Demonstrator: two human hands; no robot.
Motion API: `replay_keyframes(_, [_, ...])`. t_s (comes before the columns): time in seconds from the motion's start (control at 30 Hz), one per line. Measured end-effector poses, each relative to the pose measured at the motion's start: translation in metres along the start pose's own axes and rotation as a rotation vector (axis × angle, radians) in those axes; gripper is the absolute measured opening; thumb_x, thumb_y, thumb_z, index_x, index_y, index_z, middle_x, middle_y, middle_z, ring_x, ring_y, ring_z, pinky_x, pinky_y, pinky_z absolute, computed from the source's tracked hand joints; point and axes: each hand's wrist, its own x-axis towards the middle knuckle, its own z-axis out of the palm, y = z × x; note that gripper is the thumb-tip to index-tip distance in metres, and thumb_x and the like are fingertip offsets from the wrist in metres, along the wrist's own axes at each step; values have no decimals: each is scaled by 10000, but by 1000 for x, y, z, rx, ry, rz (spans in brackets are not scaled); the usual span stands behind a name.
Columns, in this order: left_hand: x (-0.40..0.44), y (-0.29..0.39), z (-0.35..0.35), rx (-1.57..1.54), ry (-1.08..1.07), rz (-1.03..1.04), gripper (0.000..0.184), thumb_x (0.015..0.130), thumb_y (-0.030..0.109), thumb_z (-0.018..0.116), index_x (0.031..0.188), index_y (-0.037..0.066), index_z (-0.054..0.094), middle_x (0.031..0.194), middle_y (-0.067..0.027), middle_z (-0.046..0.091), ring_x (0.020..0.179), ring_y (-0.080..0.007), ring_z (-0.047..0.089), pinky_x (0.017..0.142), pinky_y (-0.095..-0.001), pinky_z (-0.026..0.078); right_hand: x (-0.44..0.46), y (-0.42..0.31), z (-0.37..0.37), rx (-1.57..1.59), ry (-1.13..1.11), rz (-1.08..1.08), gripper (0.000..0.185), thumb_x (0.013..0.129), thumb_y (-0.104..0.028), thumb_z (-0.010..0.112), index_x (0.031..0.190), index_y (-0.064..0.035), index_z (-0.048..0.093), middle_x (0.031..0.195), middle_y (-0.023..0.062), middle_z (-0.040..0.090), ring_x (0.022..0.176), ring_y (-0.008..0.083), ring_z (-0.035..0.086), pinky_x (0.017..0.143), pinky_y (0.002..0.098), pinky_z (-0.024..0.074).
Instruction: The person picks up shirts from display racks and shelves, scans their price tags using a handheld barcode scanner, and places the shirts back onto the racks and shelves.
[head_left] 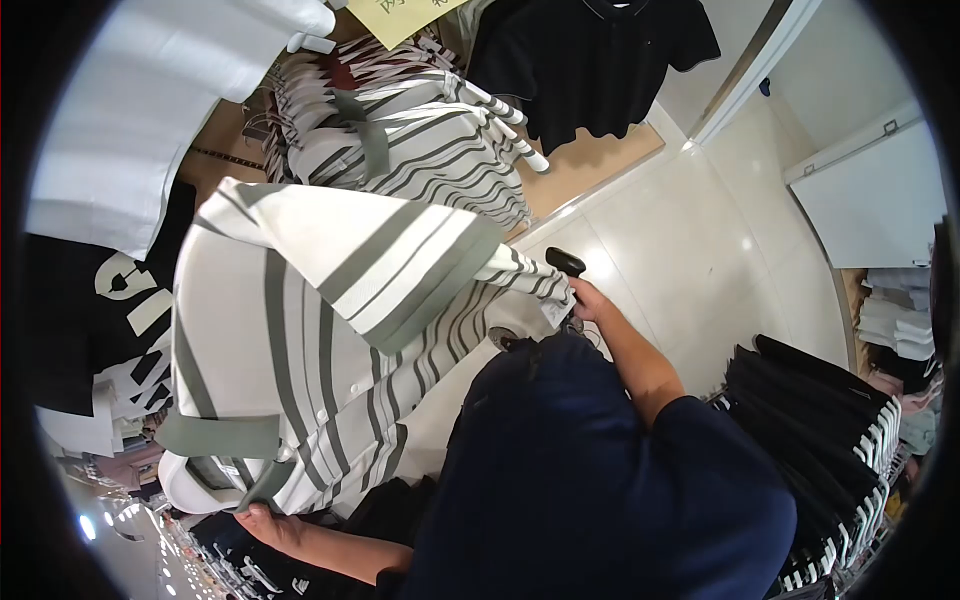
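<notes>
A white shirt with grey-green stripes is stretched out between my two hands. My left hand is closed on its grey-green collar, beside a white hanger at the neck opening. The shirt's lower edge is gathered in my right hand, whose fingers are closed round the cloth, with a white label hanging there. One striped sleeve spreads over the upper part of the shirt. Just above my right hand is a small black object.
Similar striped shirts hang behind, near a black polo shirt. Black garments on white hangers stand at the lower right. White and black clothes hang at the left. A pale tiled floor lies to the right.
</notes>
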Motion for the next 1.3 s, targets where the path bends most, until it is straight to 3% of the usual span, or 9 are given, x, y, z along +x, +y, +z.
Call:
replay_keyframes(0.23, [6,-3,13,52,172,-22,446,987,300,589,1223,-76,546,1192,-179,614,1091,-247,584,997,-383,419,-42,-35,34,-43,-230,130,476,955,-298,574,1349,-33,540,1286,139,641,1138,331,639,1041,450,471])
replay_keyframes(0.27, [6,-3,16,48,223,-35,429,994,297,579,1211,-72,553,1180,-174,620,1083,-242,589,988,-378,425,-21,-26,11,-68,-255,166,440,936,-247,620,1321,-49,545,1197,137,662,1030,319,672,930,447,545])
replay_keyframes(0.4, [0,-10,19,-35,237,-130,370,987,242,594,1195,-62,567,1163,-156,638,1067,-228,605,968,-369,454,-51,-39,64,-267,-131,146,322,854,-75,720,1146,-57,587,916,66,617,749,186,645,631,331,581])
replay_keyframes(0.6, [-19,-18,54,-23,182,-234,298,942,143,645,1169,-46,608,1100,-129,681,985,-208,649,931,-344,488,-61,-42,130,-476,-252,-28,267,839,-55,734,1072,-44,604,899,43,601,679,139,610,589,299,535])
replay_keyframes(0.77, [-45,-73,131,156,65,-507,310,834,117,765,1067,-55,654,995,-104,696,849,-160,647,808,-291,507,-79,-63,241,-613,-311,-207,251,802,-44,771,1002,-20,622,839,28,606,651,121,601,588,284,519])
replay_keyframes(0.9, [-64,-96,186,-92,-188,-633,368,853,210,761,1097,-47,658,946,-61,687,813,-128,623,748,-277,490,-102,-67,319,-949,-464,-415,270,781,-47,778,1011,6,646,874,48,688,735,135,638,675,316,529])
replay_keyframes(1.1, [-51,-83,223,-151,-449,-641,180,898,101,673,1033,-17,665,953,-28,689,867,-98,619,788,-257,477,-123,-62,389,-1502,-664,-664,247,757,-82,749,978,-12,665,859,146,710,785,311,690,743,379,531])
replay_keyframes(1.23, [-51,-88,226,-250,-439,-731,215,884,33,659,1090,-31,663,1012,-40,695,907,-110,627,829,-269,485,-115,-62,383,-1301,-554,-864,357,716,-88,775,1035,-7,636,937,181,676,902,373,650,774,416,518])
replay_keyframes(1.3, [-52,-91,230,-297,-346,-707,270,885,14,653,1149,-44,647,1074,-62,691,960,-129,631,879,-280,483,-128,-72,384,-1104,-316,-734,331,755,-97,798,1031,-3,642,892,110,681,852,252,661,790,342,512])
